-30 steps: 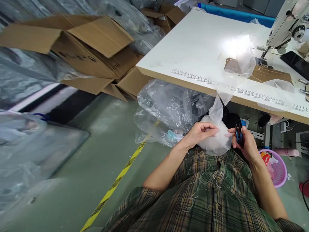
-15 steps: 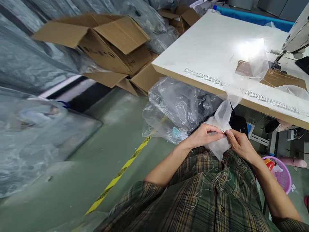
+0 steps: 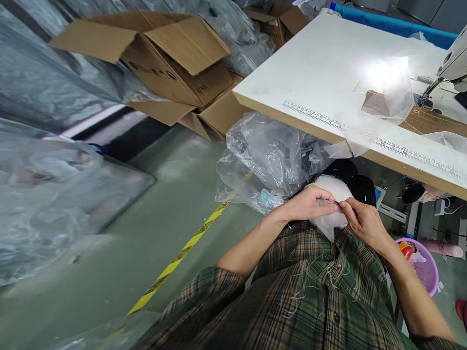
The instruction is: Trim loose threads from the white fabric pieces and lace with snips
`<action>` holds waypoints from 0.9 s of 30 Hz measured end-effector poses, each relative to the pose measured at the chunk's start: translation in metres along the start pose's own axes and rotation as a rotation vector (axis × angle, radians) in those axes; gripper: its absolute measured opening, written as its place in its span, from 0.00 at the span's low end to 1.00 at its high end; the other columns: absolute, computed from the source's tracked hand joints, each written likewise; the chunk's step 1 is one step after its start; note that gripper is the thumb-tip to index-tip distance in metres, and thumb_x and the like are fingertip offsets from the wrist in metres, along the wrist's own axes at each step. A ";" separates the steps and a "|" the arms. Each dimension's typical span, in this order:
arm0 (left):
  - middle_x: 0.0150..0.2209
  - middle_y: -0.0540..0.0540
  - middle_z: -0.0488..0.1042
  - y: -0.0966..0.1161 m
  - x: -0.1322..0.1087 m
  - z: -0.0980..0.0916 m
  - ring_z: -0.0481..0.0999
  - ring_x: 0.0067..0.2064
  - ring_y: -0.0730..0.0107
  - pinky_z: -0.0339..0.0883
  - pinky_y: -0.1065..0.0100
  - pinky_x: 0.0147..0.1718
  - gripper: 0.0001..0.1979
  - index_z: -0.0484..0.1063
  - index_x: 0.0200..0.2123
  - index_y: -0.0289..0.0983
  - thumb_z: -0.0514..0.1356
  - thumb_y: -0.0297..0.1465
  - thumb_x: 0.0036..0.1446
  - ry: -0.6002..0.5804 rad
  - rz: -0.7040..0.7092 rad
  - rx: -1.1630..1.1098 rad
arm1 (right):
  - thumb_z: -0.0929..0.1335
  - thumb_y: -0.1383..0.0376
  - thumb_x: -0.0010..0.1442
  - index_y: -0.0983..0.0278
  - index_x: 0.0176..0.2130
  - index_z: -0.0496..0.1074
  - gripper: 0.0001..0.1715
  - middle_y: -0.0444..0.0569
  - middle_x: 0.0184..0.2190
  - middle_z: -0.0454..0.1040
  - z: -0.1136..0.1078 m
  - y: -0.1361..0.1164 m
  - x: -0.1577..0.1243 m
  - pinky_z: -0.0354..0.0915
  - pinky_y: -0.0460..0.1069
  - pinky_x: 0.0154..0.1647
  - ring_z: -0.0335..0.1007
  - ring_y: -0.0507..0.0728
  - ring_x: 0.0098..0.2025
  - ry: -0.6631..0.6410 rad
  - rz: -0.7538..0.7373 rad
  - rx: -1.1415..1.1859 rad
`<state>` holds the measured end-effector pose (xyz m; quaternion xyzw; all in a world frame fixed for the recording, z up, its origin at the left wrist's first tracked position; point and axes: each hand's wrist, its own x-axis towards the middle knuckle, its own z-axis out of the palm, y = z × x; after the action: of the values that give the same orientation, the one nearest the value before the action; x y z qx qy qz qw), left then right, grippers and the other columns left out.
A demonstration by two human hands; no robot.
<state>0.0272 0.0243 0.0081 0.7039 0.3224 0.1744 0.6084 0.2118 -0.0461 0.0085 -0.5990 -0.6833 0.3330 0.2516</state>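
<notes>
Over my lap, my left hand (image 3: 314,201) and my right hand (image 3: 360,217) meet fingertip to fingertip. Both are closed in a pinch around one spot, where a small dark sliver shows; it is too small to name. Beneath the fingers, white sheer fabric (image 3: 330,187) lies bunched on my lap, one corner pointing down over my plaid shirt. Another piece of sheer fabric (image 3: 396,99) lies on the white sewing table (image 3: 310,63), and some of it droops over the front edge. The sewing machine (image 3: 452,61) stands at the right of the table.
Open cardboard boxes (image 3: 189,43) and clear plastic bags (image 3: 266,150) lie left of the table. Yellow-black tape (image 3: 178,260) crosses the green floor. At lower right are a pink basket (image 3: 432,272) with wrappers in it and a pink bottle (image 3: 443,248). Loose threads cling to my shirt.
The sheer strip that ran from the table down to my lap no longer spans that gap; its end now hangs short at the table edge. My hands stay pinched together, and the view has shifted slightly.
</notes>
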 end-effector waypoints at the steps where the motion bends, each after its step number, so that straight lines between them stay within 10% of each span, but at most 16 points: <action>1: 0.25 0.52 0.75 -0.001 0.000 0.000 0.70 0.29 0.74 0.63 0.73 0.31 0.13 0.79 0.27 0.34 0.62 0.38 0.55 -0.005 -0.001 0.003 | 0.57 0.46 0.66 0.59 0.24 0.60 0.26 0.40 0.17 0.57 0.001 0.001 0.000 0.46 0.48 0.23 0.47 0.51 0.20 0.012 0.017 0.000; 11: 0.26 0.51 0.73 -0.013 0.013 -0.008 0.70 0.28 0.72 0.62 0.71 0.29 0.16 0.78 0.41 0.36 0.66 0.40 0.53 -0.063 0.056 0.086 | 0.66 0.46 0.61 0.62 0.25 0.66 0.24 0.43 0.22 0.65 0.022 0.030 -0.012 0.59 0.47 0.28 0.58 0.52 0.26 0.119 0.109 0.400; 23: 0.43 0.43 0.71 -0.059 0.047 -0.011 0.72 0.49 0.60 0.66 0.58 0.52 0.14 0.69 0.37 0.38 0.68 0.37 0.52 0.829 0.316 0.318 | 0.66 0.44 0.59 0.61 0.29 0.67 0.24 0.41 0.22 0.62 0.024 0.057 0.006 0.58 0.48 0.25 0.56 0.52 0.23 0.567 0.169 0.198; 27: 0.42 0.44 0.72 -0.047 0.069 -0.014 0.73 0.46 0.61 0.66 0.60 0.50 0.16 0.71 0.38 0.38 0.70 0.37 0.49 0.826 0.285 0.274 | 0.67 0.46 0.60 0.62 0.34 0.70 0.21 0.43 0.24 0.66 0.017 0.045 0.022 0.61 0.48 0.27 0.59 0.53 0.26 0.653 0.100 0.259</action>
<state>0.0576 0.0831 -0.0444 0.6866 0.4583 0.4781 0.3000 0.2246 -0.0240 -0.0378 -0.6698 -0.4886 0.2197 0.5141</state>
